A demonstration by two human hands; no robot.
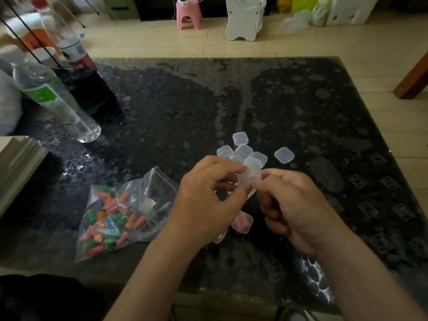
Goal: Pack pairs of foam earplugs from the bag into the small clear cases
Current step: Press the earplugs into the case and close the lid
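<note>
Both hands meet over the middle of the dark table [289, 100]. My left hand [208, 195] and my right hand [294, 205] pinch one small clear case [249, 174] between their fingertips. Something dark blue or purple shows under my right fingers, too hidden to name. A clear zip bag [122, 212] of coloured foam earplugs lies left of my left hand. Several empty clear cases [243, 150] are piled just beyond my hands, and one [284, 155] lies apart to the right. A case holding pink earplugs [243, 222] rests on the table below my hands.
A clear plastic bottle [58, 103] and a dark cola bottle [81, 72] stand at the table's far left. A stack of papers or a book [16, 161] sits at the left edge. Beyond the table are a pink stool [188, 15] and white furniture [245, 17] on the floor.
</note>
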